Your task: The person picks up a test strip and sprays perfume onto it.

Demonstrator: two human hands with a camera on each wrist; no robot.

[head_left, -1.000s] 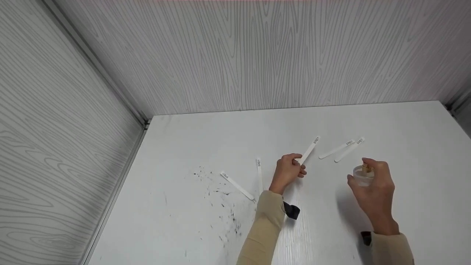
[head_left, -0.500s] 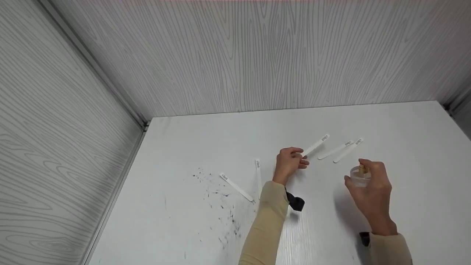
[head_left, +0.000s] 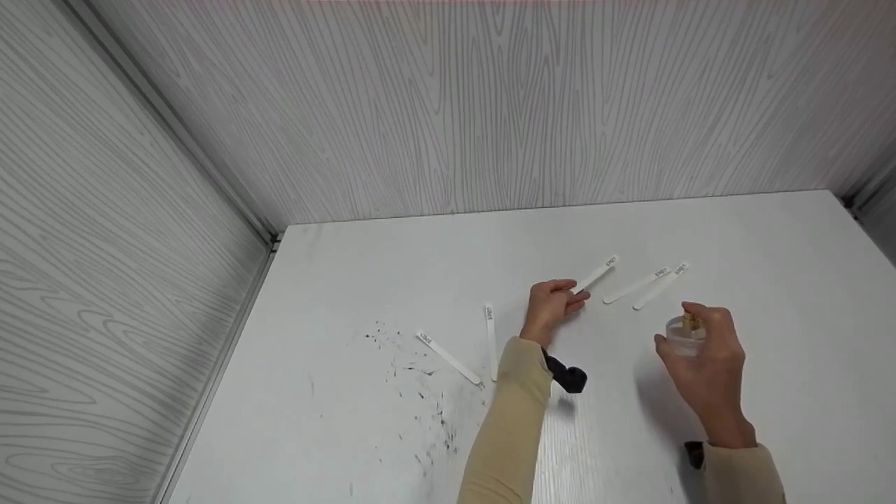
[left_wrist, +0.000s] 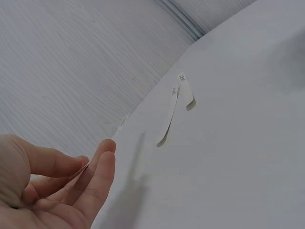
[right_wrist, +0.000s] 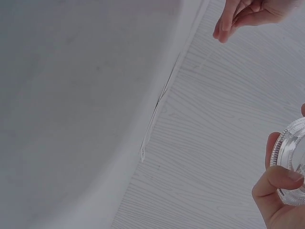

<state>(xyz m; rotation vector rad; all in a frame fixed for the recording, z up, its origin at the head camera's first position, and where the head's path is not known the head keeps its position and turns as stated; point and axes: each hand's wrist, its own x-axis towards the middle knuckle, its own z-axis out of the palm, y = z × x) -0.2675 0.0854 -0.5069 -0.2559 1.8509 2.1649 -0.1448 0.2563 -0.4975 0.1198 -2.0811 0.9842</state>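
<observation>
In the head view my left hand (head_left: 549,308) pinches a white paper test strip (head_left: 596,275) by its near end, the printed end pointing away to the right. The left wrist view has the strip's near end (left_wrist: 80,171) between thumb and fingers. My right hand (head_left: 714,357) holds a round clear perfume bottle (head_left: 683,344) off the table, a finger on its gold spray top (head_left: 689,322). The right wrist view catches only part of the ridged glass bottle (right_wrist: 288,150). Two more strips, one (head_left: 633,285) beside the other (head_left: 660,287), lie between the hands, farther back.
To the left lie two further strips, one slanted (head_left: 449,358) and one nearly upright in view (head_left: 491,343), partly beside the left sleeve. Dark specks (head_left: 442,416) mark the white table (head_left: 336,280). Grained panels rise at the back (head_left: 455,105) and left (head_left: 105,280).
My left hand has moved slightly away from me, and the strip in it now slants more to the right. The right hand with the bottle has shifted a little left, then stayed still.
</observation>
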